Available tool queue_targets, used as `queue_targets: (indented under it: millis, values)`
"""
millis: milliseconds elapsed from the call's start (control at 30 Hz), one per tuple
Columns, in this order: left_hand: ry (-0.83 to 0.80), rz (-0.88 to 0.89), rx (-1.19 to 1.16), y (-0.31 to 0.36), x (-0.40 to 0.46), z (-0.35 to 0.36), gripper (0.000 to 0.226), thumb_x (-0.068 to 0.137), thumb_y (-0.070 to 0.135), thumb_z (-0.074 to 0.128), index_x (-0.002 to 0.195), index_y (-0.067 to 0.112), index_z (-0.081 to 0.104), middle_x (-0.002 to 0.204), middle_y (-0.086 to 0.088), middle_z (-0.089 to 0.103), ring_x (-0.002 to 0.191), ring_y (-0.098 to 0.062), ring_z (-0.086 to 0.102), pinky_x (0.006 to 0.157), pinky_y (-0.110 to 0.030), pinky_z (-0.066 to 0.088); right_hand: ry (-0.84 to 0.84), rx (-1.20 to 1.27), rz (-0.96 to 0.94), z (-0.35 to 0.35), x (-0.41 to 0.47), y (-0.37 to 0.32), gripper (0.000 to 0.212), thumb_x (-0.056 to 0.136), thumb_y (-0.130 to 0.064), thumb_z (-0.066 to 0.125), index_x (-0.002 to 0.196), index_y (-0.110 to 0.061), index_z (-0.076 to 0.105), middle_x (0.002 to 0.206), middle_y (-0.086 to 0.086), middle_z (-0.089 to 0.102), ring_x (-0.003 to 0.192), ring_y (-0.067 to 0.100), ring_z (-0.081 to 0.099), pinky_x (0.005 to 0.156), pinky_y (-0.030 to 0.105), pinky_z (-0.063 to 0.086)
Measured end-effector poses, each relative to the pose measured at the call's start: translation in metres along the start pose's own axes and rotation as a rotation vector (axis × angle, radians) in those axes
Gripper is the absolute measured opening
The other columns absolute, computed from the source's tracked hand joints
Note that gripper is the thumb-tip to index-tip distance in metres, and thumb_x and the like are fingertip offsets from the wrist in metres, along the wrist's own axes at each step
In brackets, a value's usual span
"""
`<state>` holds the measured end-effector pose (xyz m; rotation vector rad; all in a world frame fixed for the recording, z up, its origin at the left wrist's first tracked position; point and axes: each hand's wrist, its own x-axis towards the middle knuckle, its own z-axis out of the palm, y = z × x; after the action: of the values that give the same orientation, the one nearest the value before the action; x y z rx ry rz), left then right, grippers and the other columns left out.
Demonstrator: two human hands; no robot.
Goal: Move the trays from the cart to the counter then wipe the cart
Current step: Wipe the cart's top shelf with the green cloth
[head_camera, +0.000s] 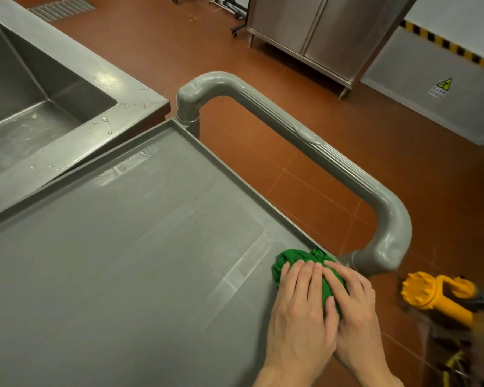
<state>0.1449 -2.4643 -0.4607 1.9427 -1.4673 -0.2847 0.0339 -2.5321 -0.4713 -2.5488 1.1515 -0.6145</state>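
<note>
A bunched green cloth (pixel 296 259) lies on the grey cart's top shelf (pixel 123 247), at its near right corner beside the handle post. My left hand (pixel 301 311) and my right hand (pixel 352 305) lie side by side on the cloth, fingers straight, pressing it down against the shelf. Wet streaks run across the shelf from the cloth toward the far edge. No trays are in view. The cart's thick grey handle (pixel 319 143) arches along the shelf's right side.
A steel sink with a wet rim (pixel 101 79) abuts the cart's far left edge. A steel cabinet (pixel 327 29) stands at the back on the red tiled floor. A yellow fitting (pixel 430 291) sits low at the right, with a floor grate (pixel 62 7) far left.
</note>
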Motion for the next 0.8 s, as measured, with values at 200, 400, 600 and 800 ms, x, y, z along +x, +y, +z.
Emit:
queue_targets:
  millis: [200, 400, 600, 800]
  values:
    - [-0.009, -0.002, 0.027, -0.001, -0.009, -0.009, 0.051, 0.089, 0.030, 0.050, 0.136, 0.008, 0.058, 0.133, -0.003, 0.063, 0.129, -0.016, 0.054, 0.109, -0.039, 0.043, 0.047, -0.012, 0.051, 0.006, -0.010, -0.015, 0.045, 0.094, -0.029, 0.045, 0.130, -0.011, 0.065, 0.134, 0.003, 0.057, 0.125, 0.017, 0.041, 0.111, 0.026, 0.025]
    - [0.037, -0.014, 0.023, -0.012, -0.026, -0.018, 0.047, 0.084, 0.028, 0.059, 0.127, 0.008, 0.064, 0.125, -0.003, 0.066, 0.123, -0.016, 0.057, 0.109, -0.036, 0.044, 0.062, 0.043, -0.002, 0.012, -0.020, -0.031, 0.049, 0.103, -0.044, 0.036, 0.126, -0.012, 0.065, 0.134, 0.003, 0.057, 0.126, 0.018, 0.040, 0.100, 0.045, 0.034]
    - [0.025, -0.043, 0.094, -0.020, -0.027, -0.031, 0.053, 0.077, 0.030, 0.058, 0.125, 0.009, 0.065, 0.122, -0.003, 0.067, 0.118, -0.017, 0.060, 0.106, -0.037, 0.046, -0.050, 0.044, -0.113, 0.013, -0.009, -0.032, 0.042, 0.092, -0.033, 0.045, 0.133, -0.025, 0.053, 0.140, -0.001, 0.050, 0.126, 0.024, 0.045, 0.106, 0.036, 0.027]
    - [-0.061, -0.037, 0.159, -0.031, -0.002, -0.038, 0.059, 0.082, 0.036, 0.051, 0.136, 0.014, 0.057, 0.136, -0.001, 0.061, 0.130, -0.014, 0.054, 0.109, -0.037, 0.043, -0.107, -0.115, -0.134, 0.019, 0.019, -0.024, 0.065, 0.077, -0.039, 0.049, 0.139, -0.021, 0.047, 0.148, 0.008, 0.045, 0.135, 0.030, 0.040, 0.106, 0.049, 0.034]
